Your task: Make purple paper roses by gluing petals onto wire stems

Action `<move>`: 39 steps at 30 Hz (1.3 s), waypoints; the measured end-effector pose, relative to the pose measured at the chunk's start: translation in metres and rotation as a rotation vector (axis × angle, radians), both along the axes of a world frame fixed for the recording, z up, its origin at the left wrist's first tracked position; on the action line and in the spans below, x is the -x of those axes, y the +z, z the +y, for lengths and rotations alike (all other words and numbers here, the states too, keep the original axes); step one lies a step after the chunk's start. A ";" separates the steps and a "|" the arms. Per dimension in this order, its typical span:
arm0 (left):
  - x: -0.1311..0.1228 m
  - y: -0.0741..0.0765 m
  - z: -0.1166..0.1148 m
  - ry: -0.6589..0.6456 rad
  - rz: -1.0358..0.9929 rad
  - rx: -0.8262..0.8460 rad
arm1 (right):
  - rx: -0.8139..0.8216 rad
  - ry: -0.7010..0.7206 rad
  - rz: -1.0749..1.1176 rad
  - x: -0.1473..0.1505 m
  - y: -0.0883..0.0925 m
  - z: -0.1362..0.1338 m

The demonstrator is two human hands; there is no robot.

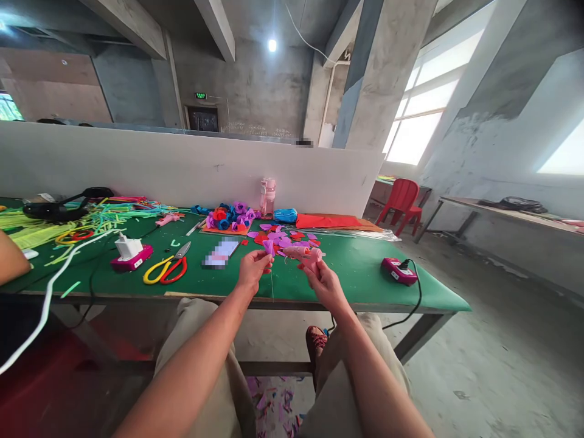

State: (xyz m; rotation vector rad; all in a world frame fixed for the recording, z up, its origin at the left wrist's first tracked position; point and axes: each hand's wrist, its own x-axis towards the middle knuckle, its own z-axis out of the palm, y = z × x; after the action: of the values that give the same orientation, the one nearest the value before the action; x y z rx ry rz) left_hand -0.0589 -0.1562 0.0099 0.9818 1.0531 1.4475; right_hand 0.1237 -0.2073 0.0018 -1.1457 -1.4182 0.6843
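Observation:
My left hand (pixel 253 271) pinches a small purple paper flower (pixel 269 246) whose thin stem wire (pixel 272 286) hangs down below the fingers. A pink hot glue gun (pixel 312 255) is gripped in my right hand (pixel 325 287), its nozzle pointing left toward the flower. The two hands are slightly apart above the front of the green table (pixel 356 277). Just behind them, loose purple and red paper petals (pixel 298 235) lie scattered. Farther back, several purple, red and blue paper flowers (pixel 230 217) sit in a pile.
Scissors (pixel 168 269), a phone (pixel 221 253) and a magenta power strip (pixel 132 258) lie to the left. Another power strip (pixel 399 271) sits at right. A pink bottle (pixel 268 198) stands before the white partition (pixel 191 164). At far left shows another person's arm (pixel 11 258).

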 end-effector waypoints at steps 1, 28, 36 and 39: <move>0.000 0.000 0.000 0.002 0.001 0.001 | 0.003 0.003 -0.005 0.001 0.001 -0.001; -0.003 -0.001 -0.001 -0.001 0.056 -0.043 | -0.243 -0.109 -0.451 0.003 -0.004 0.000; -0.003 0.000 -0.003 -0.015 0.056 -0.049 | -0.250 -0.134 -0.481 0.002 -0.004 -0.001; -0.003 0.001 -0.004 -0.021 0.055 -0.054 | -0.246 -0.123 -0.496 0.002 -0.004 -0.001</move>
State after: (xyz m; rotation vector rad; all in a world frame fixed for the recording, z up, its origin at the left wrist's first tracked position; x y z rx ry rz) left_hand -0.0559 -0.1598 0.0105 1.0740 1.0451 1.4456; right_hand 0.1215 -0.2086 -0.0020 -1.2422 -1.7687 0.1294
